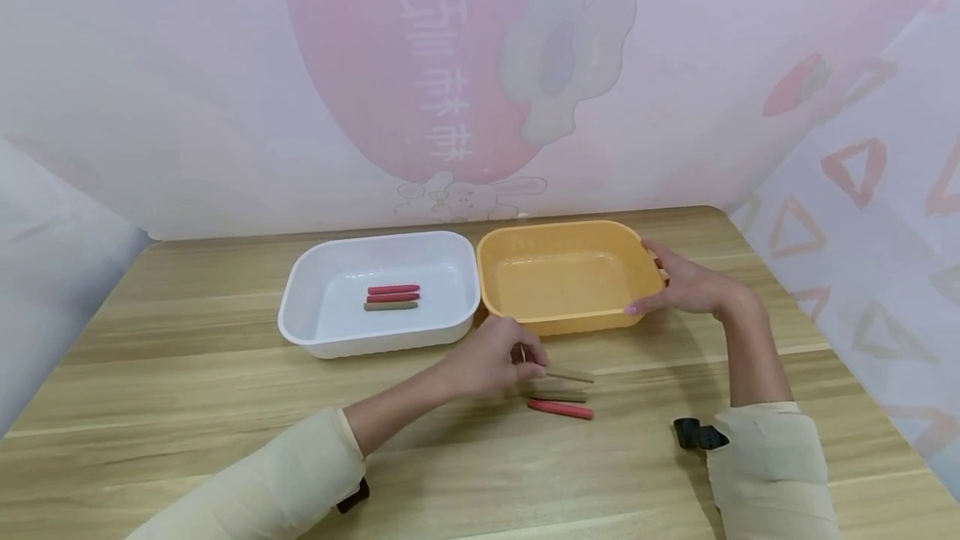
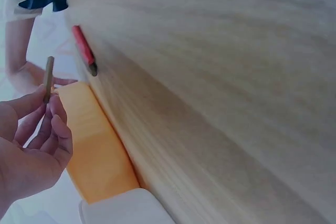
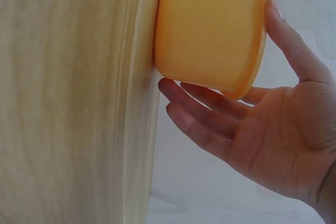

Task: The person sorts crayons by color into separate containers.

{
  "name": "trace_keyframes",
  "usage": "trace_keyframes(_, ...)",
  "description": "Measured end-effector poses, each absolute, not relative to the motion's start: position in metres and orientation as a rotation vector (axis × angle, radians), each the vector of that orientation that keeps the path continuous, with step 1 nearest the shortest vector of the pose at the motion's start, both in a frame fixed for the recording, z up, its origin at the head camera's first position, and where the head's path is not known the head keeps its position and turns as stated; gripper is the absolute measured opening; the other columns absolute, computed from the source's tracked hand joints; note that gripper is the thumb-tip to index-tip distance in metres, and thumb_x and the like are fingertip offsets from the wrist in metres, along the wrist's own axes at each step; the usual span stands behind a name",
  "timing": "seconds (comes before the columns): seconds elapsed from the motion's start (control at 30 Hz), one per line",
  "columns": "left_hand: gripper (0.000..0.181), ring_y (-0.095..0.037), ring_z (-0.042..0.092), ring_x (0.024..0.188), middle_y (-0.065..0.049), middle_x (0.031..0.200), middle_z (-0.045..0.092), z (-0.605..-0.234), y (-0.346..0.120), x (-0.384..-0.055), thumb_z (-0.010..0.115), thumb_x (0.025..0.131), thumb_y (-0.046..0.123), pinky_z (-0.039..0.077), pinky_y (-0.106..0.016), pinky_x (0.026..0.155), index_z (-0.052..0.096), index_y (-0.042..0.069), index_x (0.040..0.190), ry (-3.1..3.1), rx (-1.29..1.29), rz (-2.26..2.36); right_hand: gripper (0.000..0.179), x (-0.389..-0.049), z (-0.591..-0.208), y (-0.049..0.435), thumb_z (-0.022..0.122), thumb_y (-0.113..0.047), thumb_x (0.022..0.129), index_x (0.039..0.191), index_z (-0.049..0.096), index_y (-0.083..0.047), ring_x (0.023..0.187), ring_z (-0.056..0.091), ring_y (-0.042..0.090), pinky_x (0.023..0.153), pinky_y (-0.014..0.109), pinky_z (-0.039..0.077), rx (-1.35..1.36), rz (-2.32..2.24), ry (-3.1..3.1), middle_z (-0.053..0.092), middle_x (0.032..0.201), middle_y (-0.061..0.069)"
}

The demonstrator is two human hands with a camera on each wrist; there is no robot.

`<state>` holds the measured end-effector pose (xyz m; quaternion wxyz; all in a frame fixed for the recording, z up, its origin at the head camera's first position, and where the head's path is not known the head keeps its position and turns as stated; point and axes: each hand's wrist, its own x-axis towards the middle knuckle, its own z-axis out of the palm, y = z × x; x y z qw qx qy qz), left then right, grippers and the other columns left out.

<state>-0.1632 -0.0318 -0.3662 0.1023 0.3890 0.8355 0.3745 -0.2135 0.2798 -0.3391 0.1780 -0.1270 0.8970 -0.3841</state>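
Observation:
My left hand pinches a thin brown crayon between thumb and fingertips, over the table just in front of the yellow basin. Below it on the wood lie another brown crayon and a red crayon. At the yellow basin's right end is my right hand, thumb at the rim and the other fingers extended along the outer end wall. Two red crayons and a brown crayon lie side by side inside the white basin.
The white basin stands left of the yellow one, their rims close together. Both sit toward the back of the wood-grain table, before a printed pink wall. Black straps hang by the sleeves.

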Motion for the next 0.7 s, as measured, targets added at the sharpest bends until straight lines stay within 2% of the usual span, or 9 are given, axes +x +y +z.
trace_keyframes(0.27, 0.005, -0.01, 0.053, 0.064, 0.002, 0.073, 0.063, -0.356, -0.033, -0.173, 0.071, 0.084, 0.009, 0.044, -0.021, 0.056, 0.07, 0.004, 0.083, 2.446, 0.979, 1.272, 0.108, -0.214, -0.339, 0.28, 0.082, -0.031, 0.073, 0.151, 0.01, -0.012, 0.127, 0.032, 0.037, 0.101, 0.058, 0.027, -0.366, -1.109, 2.519, 0.033, 0.14, 0.02)
trace_keyframes(0.5, 0.004, -0.016, 0.056, 0.061, -0.009, 0.078, 0.065, -0.349, -0.031, -0.187, 0.071, 0.085, 0.008, 0.046, -0.022, 0.054, 0.069, 0.003, 0.084, 2.455, 0.907, 1.361, 0.107, -0.214, -0.34, 0.282, 0.082, -0.031, 0.073, 0.15, 0.011, -0.012, 0.125, 0.033, 0.037, 0.101, 0.056, 0.028, -0.376, -1.118, 2.513, 0.034, 0.138, 0.021)
trace_keyframes(0.7, 0.005, -0.021, 0.06, 0.063, -0.006, 0.079, 0.061, -0.349, -0.028, -0.201, 0.069, 0.086, 0.008, 0.048, -0.026, 0.054, 0.069, 0.004, 0.086, 2.43, 0.78, 1.474, 0.11, -0.215, -0.341, 0.282, 0.082, -0.034, 0.073, 0.152, 0.008, -0.011, 0.131, 0.027, 0.037, 0.103, 0.059, 0.024, -0.379, -1.091, 2.526, 0.028, 0.144, 0.019)
